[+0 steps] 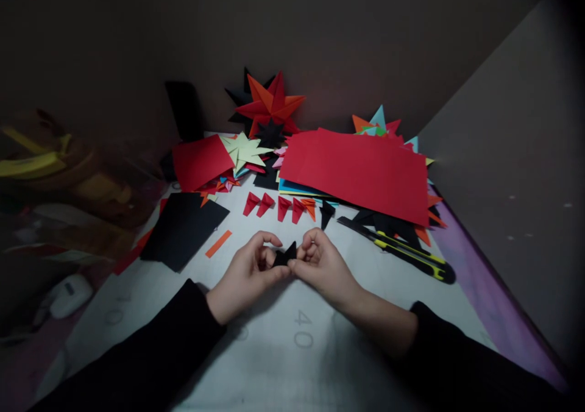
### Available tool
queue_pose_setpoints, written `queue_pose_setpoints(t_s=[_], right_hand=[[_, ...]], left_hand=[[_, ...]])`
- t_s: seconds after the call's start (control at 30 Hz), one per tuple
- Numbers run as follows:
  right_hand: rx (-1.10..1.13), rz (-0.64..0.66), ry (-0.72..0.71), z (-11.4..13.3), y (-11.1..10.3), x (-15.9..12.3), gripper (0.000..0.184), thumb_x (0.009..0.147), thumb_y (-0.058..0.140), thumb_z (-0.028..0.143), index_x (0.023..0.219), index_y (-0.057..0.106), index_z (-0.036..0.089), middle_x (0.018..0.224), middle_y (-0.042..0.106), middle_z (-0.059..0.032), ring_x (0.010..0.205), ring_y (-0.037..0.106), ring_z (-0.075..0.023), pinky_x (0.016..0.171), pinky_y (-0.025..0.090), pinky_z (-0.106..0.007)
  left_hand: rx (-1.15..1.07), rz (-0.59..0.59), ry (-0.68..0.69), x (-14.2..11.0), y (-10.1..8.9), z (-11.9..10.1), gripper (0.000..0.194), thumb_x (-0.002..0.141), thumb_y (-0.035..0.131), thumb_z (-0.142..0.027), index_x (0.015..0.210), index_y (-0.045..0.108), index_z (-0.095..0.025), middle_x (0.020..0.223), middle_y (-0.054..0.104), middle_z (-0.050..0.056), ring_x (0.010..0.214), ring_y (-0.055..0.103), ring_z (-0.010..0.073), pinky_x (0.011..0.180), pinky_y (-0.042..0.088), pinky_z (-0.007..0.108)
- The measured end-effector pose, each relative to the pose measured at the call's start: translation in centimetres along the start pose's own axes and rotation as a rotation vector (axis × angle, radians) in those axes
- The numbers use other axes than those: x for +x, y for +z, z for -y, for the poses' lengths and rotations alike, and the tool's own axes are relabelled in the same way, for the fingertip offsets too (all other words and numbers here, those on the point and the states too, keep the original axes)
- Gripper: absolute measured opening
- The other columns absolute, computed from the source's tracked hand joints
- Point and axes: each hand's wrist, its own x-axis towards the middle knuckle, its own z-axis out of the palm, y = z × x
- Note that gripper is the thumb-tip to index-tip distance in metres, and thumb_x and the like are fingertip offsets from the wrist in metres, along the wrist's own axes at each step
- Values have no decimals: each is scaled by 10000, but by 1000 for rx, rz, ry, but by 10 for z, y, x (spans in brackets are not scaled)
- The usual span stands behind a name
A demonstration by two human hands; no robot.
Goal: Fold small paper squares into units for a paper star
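Between my two hands is a small folded piece of black paper point(286, 255) with pointed corners sticking up. My left hand point(249, 267) pinches its left side between thumb and fingers. On the opposite side, my right hand point(325, 272) grips the paper with thumb and curled fingers, the two thumbs almost meeting. Just beyond the hands lies a row of small folded red paper pieces point(283, 208), with a folded orange piece point(309, 208) and a folded black piece point(326, 214) at its right end. An orange paper strip point(218, 244) rests left of my left hand.
A yellow-and-black utility knife point(411, 255) lies at right. Red paper sheets point(356, 171) cover a pile behind it; black sheets point(183, 229) lie at left. Folded paper stars point(272, 104) lean against the wall. A white case point(70, 296) sits at far left.
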Motion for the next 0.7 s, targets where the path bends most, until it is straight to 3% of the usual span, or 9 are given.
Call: queue_pose_setpoints(t_s=[0.17,0.3,0.5,0.7], right_hand=[[10,14,8,-3,1,-1,315,674,635,167,831,369,233,623,487,106,516,454,-70,484,328,-184],[43,18,16,-3,3,-1,347,679,626,163,861,341,242,603,487,119,502,444,-69,481,321,-181],[27,109,40,-1,4,1,376,688,629,173,879,313,246,569,471,137,465,384,-56,463,280,-171],[24,165,69,1,5,-2,369,686,616,156,891,324,247,584,469,133,479,389,-54,476,282,-172]], left_hand=[[-50,47,-15,0,-1,-3,360,738,699,-264,1022,485,-209,647,377,-79,564,362,84,531,282,212],[-4,56,17,-2,-1,-1,364,818,609,-292,1141,461,-211,652,432,-64,580,410,99,554,313,222],[124,-40,98,-5,-1,3,384,833,592,-262,1167,412,-203,677,477,-58,601,452,105,574,348,222],[47,31,122,-8,-3,-1,353,858,561,-260,1178,425,-201,654,445,-66,558,410,90,524,325,204]])
